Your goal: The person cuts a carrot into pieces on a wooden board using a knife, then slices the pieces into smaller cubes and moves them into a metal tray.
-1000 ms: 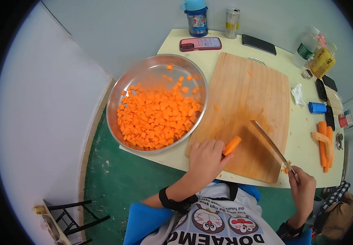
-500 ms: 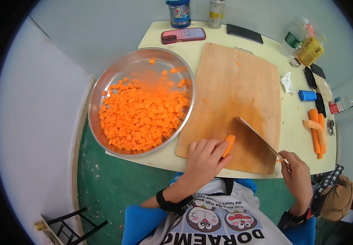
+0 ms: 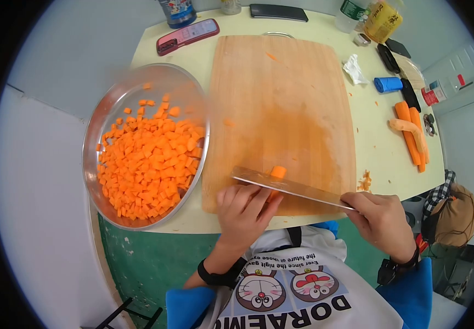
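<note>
A short piece of carrot (image 3: 278,172) lies on the wooden cutting board (image 3: 281,82), near its front edge. My left hand (image 3: 242,211) grips the carrot from the near side, fingers bent against it. A knife (image 3: 297,189) crosses over the carrot, its blade right at my left fingertips and hiding part of the piece. My right hand (image 3: 377,219) is closed round the knife's handle, to the right of the board. Left of the board, a large round metal tray (image 3: 90,159) holds a heap of diced carrot (image 3: 144,164).
Whole carrots (image 3: 412,134) lie at the table's right side, near a blue roll (image 3: 388,84) and a crumpled tissue (image 3: 354,70). Two phones, the red-cased phone (image 3: 187,37) and the black phone (image 3: 278,12), lie at the back. Bottles (image 3: 382,21) stand at the back right.
The knife has swung left from beside the carrot to across it, my right hand moving with it. My left hand still holds the carrot. The camera view has shifted.
</note>
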The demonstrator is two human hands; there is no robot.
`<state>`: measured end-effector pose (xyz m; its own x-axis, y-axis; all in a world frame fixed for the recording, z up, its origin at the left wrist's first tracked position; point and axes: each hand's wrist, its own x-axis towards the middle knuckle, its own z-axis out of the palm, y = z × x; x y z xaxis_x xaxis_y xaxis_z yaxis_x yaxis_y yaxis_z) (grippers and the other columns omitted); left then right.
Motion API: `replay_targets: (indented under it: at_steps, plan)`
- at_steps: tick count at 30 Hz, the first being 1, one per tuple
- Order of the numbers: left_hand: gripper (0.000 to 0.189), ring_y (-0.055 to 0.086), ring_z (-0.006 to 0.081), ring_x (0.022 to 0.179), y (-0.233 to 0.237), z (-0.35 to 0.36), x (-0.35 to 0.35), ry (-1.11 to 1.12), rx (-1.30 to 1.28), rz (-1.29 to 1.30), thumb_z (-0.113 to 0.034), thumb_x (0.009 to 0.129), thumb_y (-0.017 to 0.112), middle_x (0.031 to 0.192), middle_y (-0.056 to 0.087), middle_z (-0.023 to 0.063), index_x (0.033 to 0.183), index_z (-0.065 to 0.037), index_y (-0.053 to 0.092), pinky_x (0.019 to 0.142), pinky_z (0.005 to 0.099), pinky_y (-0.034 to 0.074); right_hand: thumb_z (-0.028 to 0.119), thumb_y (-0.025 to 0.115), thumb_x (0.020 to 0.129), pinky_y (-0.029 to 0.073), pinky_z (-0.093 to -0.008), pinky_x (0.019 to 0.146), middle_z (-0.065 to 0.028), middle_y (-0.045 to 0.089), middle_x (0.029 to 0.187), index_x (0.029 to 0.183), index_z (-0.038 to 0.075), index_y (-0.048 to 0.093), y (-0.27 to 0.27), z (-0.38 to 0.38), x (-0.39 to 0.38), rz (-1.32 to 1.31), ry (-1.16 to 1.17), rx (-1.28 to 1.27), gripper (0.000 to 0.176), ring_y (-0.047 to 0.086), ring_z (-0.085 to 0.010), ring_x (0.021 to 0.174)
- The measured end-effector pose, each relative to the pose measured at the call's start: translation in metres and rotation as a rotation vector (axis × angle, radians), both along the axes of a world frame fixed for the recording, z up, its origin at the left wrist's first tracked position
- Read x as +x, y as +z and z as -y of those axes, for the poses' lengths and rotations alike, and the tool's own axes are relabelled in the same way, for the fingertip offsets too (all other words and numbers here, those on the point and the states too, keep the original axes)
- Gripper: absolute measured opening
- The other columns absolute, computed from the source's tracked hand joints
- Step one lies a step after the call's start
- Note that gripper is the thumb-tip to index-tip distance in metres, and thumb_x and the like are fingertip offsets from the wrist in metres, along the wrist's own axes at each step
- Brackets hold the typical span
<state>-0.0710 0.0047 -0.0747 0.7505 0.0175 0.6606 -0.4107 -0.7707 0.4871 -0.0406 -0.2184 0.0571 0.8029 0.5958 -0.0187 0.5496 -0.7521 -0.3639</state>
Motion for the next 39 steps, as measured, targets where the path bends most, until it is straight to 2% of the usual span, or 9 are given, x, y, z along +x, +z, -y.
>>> replay_targets:
  at_steps: [8, 19, 21, 22, 24, 35, 39]
  plan:
    - [0.031, 0.05, 0.0179, 0.073, 0.006, -0.001, 0.0, -0.008, 0.045, -0.028, -0.017, 0.062, 0.079, 0.088, 0.057, -0.0003, 0.089, -0.01, 0.066, 0.067, 0.0317, 0.035, 0.008, 0.063, 0.076, 0.043, -0.0323, 0.043, -0.0037, 0.058, 0.068, 0.086, 0.01, 0.053, -0.001, 0.002, -0.002, -0.003, -0.024, -0.018, 0.015, 0.057, -0.0231, 0.052]
    - [0.029, 0.051, 0.0167, 0.069, 0.009, -0.001, 0.001, -0.025, 0.023, -0.039, -0.013, 0.06, 0.08, 0.084, 0.058, -0.0002, 0.086, -0.008, 0.067, 0.065, 0.0306, 0.035, 0.007, 0.064, 0.074, 0.043, -0.0317, 0.042, -0.0039, 0.056, 0.067, 0.084, 0.01, 0.052, -0.002, 0.004, -0.001, 0.032, -0.002, -0.047, 0.016, 0.056, -0.022, 0.051]
    - [0.029, 0.051, 0.0166, 0.069, 0.011, -0.001, 0.001, -0.029, 0.018, -0.047, -0.012, 0.059, 0.08, 0.084, 0.058, -0.0003, 0.085, -0.008, 0.067, 0.065, 0.0304, 0.035, 0.001, 0.064, 0.071, 0.047, -0.0347, 0.05, -0.0085, 0.06, 0.072, 0.091, 0.006, 0.057, 0.001, 0.004, -0.001, -0.068, -0.03, -0.062, 0.022, 0.059, -0.0285, 0.06]
    - [0.029, 0.051, 0.0166, 0.069, 0.012, -0.001, 0.001, -0.027, 0.02, -0.05, -0.012, 0.06, 0.08, 0.083, 0.058, -0.0003, 0.085, -0.008, 0.067, 0.065, 0.0303, 0.035, 0.001, 0.064, 0.071, 0.047, -0.0347, 0.05, -0.0085, 0.06, 0.072, 0.091, 0.006, 0.057, -0.001, 0.004, -0.001, -0.071, -0.033, -0.061, 0.022, 0.059, -0.0285, 0.06]
    - [0.028, 0.051, 0.0165, 0.069, 0.012, -0.001, 0.001, -0.027, 0.023, -0.053, -0.011, 0.06, 0.08, 0.083, 0.059, -0.0004, 0.085, -0.008, 0.067, 0.065, 0.0302, 0.035, 0.006, 0.064, 0.072, 0.042, -0.0317, 0.043, -0.0035, 0.054, 0.067, 0.085, 0.009, 0.051, -0.004, 0.004, 0.0, 0.039, 0.013, -0.035, 0.019, 0.055, -0.0209, 0.05]
    - [0.025, 0.055, 0.0209, 0.079, 0.016, -0.001, 0.002, -0.036, 0.029, -0.075, -0.011, 0.059, 0.078, 0.087, 0.059, 0.0021, 0.081, -0.007, 0.067, 0.069, 0.0331, 0.036, 0.006, 0.063, 0.073, 0.041, -0.0321, 0.042, -0.0039, 0.052, 0.066, 0.086, 0.009, 0.049, -0.003, 0.005, 0.002, 0.023, 0.045, -0.037, 0.019, 0.055, -0.0207, 0.051]
    - [0.025, 0.055, 0.0202, 0.078, 0.015, -0.001, 0.002, -0.027, 0.039, -0.058, -0.011, 0.059, 0.078, 0.087, 0.059, 0.002, 0.081, -0.007, 0.067, 0.068, 0.0324, 0.035, 0.007, 0.063, 0.073, 0.042, -0.0321, 0.042, -0.004, 0.052, 0.067, 0.086, 0.009, 0.049, -0.004, 0.004, 0.001, 0.025, 0.037, -0.029, 0.019, 0.055, -0.0211, 0.051]
